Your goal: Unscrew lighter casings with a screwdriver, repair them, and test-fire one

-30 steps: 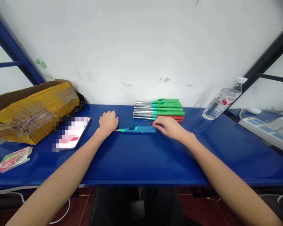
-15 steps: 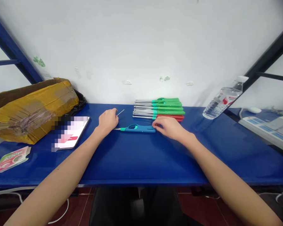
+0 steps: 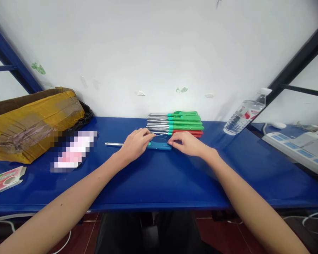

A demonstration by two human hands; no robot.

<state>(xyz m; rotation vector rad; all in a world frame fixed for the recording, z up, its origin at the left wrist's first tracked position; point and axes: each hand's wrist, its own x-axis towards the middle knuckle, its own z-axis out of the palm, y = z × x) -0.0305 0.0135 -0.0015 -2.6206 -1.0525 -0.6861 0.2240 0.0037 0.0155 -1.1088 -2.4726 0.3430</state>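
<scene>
The blue lighter (image 3: 159,145) lay mid-worktop (image 3: 148,187), nearer than the green and red lighters (image 3: 187,122). Its smooth plastic handle and slim metal tube seemed light, stiff, slightly slippery, best held round the handle. The left hand (image 3: 135,143) pinched a thin pale strand (image 3: 161,134); the right hand (image 3: 187,143) curled at the handle's right end, grip unclear.

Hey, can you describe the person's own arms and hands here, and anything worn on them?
The left hand and right hand wear no gloves, and no rings or watch can be seen. The left forearm and right forearm show no sleeves in view; the left one bears a small dark spot.
</scene>
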